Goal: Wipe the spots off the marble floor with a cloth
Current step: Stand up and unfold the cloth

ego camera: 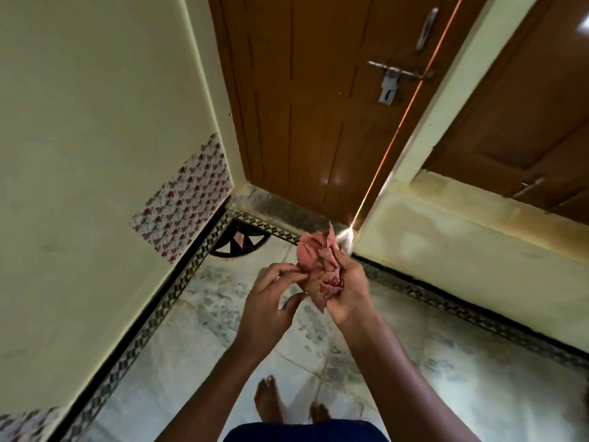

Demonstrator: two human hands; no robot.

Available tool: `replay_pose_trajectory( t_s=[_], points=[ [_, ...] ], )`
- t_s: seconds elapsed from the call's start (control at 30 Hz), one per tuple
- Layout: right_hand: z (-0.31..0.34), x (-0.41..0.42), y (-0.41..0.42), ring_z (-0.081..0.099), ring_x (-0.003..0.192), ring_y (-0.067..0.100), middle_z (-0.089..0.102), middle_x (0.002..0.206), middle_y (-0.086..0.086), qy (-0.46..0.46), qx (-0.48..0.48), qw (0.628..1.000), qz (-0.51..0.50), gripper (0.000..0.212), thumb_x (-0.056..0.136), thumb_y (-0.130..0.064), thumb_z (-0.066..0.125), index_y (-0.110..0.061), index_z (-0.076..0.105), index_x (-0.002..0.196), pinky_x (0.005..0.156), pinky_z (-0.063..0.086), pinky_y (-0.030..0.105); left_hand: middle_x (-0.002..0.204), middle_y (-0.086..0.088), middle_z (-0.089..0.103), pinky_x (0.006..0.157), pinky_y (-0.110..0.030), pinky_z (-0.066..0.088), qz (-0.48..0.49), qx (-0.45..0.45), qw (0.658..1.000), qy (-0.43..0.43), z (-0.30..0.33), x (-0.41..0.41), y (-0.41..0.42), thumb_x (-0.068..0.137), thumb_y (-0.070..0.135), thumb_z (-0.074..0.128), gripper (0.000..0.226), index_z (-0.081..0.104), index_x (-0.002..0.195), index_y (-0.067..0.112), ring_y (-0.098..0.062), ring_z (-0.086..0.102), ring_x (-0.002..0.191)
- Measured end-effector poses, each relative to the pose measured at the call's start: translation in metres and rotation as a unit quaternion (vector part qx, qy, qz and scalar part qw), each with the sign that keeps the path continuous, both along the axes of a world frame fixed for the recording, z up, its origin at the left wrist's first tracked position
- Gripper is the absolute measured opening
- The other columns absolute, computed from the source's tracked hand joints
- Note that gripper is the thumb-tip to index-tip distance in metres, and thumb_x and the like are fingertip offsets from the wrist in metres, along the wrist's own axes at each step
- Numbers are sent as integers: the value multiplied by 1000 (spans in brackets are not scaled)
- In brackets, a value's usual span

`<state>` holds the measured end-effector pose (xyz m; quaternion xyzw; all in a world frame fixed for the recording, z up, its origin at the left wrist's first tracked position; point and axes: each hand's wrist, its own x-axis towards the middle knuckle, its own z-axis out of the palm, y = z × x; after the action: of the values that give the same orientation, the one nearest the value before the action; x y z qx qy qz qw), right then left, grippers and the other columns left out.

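Note:
A crumpled pink cloth (314, 260) is bunched up in front of me, well above the floor. My right hand (349, 290) grips its right side in a closed fist. My left hand (271, 298) pinches the cloth's left edge between thumb and fingertips. Below lies the pale marble floor (462, 387), mottled with grey spots and smudges, several of them under my hands around (216, 307). My bare feet stand on it at the bottom.
A cream wall (95, 154) with a patterned paper patch runs along the left. A brown wooden door (318, 106) with a metal latch stands ahead, a second door at right. A black patterned border (178, 282) edges the floor.

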<state>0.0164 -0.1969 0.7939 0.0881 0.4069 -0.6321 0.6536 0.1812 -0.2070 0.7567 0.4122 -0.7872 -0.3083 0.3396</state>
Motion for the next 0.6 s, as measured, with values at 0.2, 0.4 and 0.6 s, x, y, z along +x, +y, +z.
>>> replay_pose_trajectory(
  t_s=[0.2, 0.4, 0.6],
  points=[
    [30, -7, 4, 80, 73, 24, 74, 120, 25, -21, -62, 998, -17, 52, 114, -35, 43, 5, 65, 137, 57, 64, 31, 112, 3, 73, 92, -32, 58, -38, -94, 992, 69, 24, -9, -17, 91, 9, 82, 8, 79, 98, 11, -16, 70, 109],
    [37, -23, -1, 68, 120, 37, 71, 133, 21, -13, -154, 987, -48, 57, 111, -51, 43, -6, 63, 141, 108, 56, 57, 116, 20, 72, 94, -22, 55, -2, -5, 993, 122, 59, -30, -36, 98, 15, 64, 5, 63, 102, 18, -4, 70, 113],
    [43, -51, -8, 73, 112, 38, 69, 131, 22, 5, -201, 979, -25, 58, 109, -55, 49, -13, 54, 148, 100, 60, 54, 94, 23, 64, 74, -11, 54, -7, -52, 995, 80, 103, -71, -67, 99, 11, 71, 14, 63, 104, 21, 6, 68, 91]
  ],
)
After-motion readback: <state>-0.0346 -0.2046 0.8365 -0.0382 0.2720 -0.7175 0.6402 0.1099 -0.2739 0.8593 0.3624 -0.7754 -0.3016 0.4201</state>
